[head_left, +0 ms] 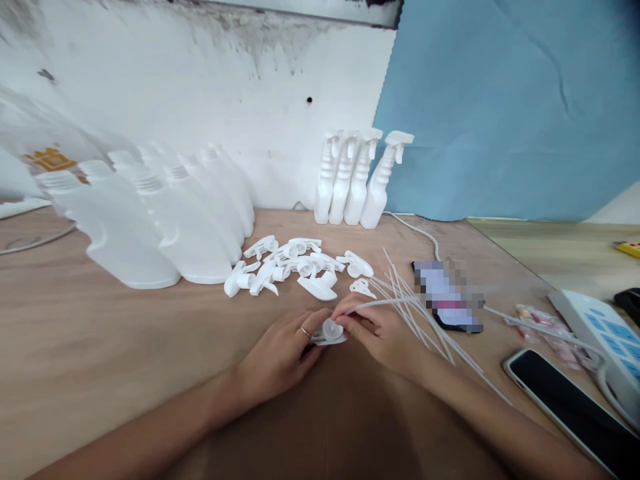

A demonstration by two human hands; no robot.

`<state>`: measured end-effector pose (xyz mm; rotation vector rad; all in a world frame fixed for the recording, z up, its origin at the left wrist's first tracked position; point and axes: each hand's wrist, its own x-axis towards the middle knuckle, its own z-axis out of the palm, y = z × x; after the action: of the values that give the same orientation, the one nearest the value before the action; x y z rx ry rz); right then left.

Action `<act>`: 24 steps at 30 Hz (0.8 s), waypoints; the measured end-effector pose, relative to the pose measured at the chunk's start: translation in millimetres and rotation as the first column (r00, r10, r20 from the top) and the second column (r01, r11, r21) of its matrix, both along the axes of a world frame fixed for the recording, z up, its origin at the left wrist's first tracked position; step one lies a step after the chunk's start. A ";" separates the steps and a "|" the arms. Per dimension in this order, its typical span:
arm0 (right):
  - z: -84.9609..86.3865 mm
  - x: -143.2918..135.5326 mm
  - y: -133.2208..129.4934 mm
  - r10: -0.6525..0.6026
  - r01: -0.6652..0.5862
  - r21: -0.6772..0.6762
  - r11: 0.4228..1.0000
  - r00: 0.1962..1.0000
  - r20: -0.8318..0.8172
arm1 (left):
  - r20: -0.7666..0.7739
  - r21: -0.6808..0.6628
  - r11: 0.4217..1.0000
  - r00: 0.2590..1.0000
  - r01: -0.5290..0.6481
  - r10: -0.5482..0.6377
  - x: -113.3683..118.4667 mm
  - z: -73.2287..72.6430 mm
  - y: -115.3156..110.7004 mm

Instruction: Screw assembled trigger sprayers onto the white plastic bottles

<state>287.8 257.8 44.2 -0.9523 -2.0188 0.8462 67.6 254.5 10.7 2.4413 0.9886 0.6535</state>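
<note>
My left hand (284,350), with a ring on one finger, is closed around a white spray trigger head (332,331), its round cap opening facing up toward me. My right hand (383,333) pinches a thin clear dip tube (385,302) close to its end, right at that opening; whether the end is inside cannot be made out. The tube's free length points off to the right. Beyond my hands lies a pile of loose white trigger heads (300,263). More tubes (430,330) are spread on the table to the right, next to small white rings (362,287).
Open-necked white bottles (195,247) crowd the left side. Several bottles with trigger heads fitted (357,187) stand against the wall. On the right are a phone with a lit screen (447,297), a dark phone (565,407), a power strip (600,327) and small wrapped packets (550,333).
</note>
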 end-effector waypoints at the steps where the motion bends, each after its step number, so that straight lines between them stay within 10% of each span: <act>1: -2.0 -0.2 0.3 0.001 -0.001 0.009 1.000 1.000 0.011 | -0.003 0.002 1.000 1.000 0.000 0.000 0.1 -0.2 0.2; 24: -7.3 -19.6 -9.6 -0.096 0.053 0.184 0.982 0.967 0.236 | 0.044 0.056 0.998 0.999 0.015 -0.017 -0.1 -8.9 2.4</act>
<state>268.2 248.1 36.8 -1.0658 -2.2084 0.5188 67.5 256.9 1.8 2.4689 0.9445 0.7362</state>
